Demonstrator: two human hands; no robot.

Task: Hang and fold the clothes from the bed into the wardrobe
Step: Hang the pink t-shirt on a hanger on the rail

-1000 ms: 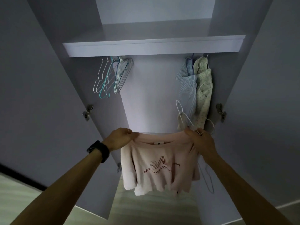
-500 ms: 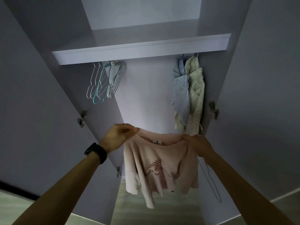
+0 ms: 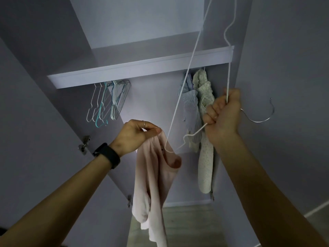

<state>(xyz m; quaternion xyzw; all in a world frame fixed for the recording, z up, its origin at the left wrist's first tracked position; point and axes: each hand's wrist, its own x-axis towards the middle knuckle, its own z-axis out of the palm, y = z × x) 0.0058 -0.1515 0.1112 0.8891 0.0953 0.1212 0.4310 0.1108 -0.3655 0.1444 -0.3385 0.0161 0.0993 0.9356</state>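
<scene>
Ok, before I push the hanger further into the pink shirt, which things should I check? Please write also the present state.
1. Left hand pinches the pale pink cotton shirt at its neckline: ok.
2. Right hand grips the thin white wire hanger: ok.
3. One hanger corner reaches the neck opening: ok; the second shoulder is outside the shirt: not ok.
4. Silver metal hook is free of the hung striped blue shirt: ok.
5. Gap between that shirt and the bunch of empty wire hangers: ok.
</scene>
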